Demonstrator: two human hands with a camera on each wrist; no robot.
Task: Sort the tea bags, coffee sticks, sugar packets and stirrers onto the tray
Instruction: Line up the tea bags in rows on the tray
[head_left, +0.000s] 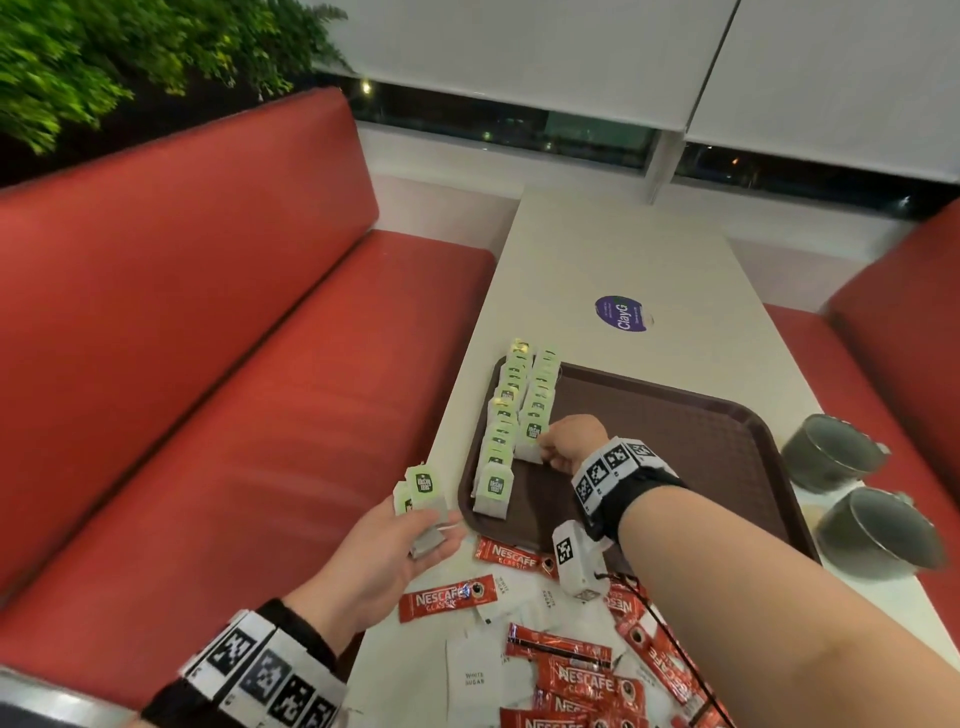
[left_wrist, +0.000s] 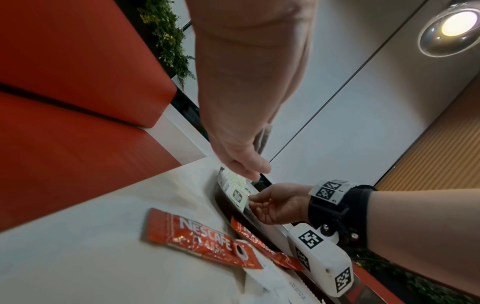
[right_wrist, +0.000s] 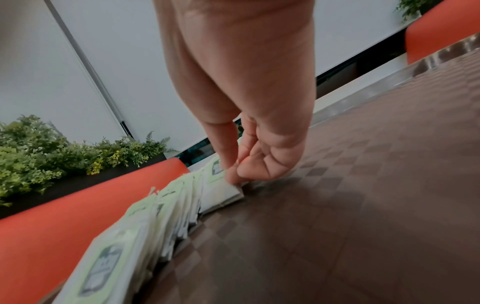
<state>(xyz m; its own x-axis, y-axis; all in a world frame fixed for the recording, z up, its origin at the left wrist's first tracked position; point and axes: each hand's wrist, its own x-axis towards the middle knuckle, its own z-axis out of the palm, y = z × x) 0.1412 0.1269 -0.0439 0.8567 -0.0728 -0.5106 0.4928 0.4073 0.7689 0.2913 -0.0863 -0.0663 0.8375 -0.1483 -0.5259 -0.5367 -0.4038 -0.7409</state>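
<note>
Over the brown tray (head_left: 701, 431), the right hand (head_left: 574, 441) pinches the nearest tea bag (head_left: 533, 439) of the second row, its grip closed on the bag's edge at the tray's left side. Just off the tray's near left corner, the left hand (head_left: 384, 561) holds a few spare tea bags (head_left: 423, 499) in a curled grip. Coffee sticks (head_left: 571, 675) and sugar packets (head_left: 475, 675) lie scattered on the table (head_left: 623, 249) before the tray's near edge.

Green-tagged tea bags (head_left: 511, 415) in two rows (overlapping) on brown tray (head_left: 701, 441)
</note>
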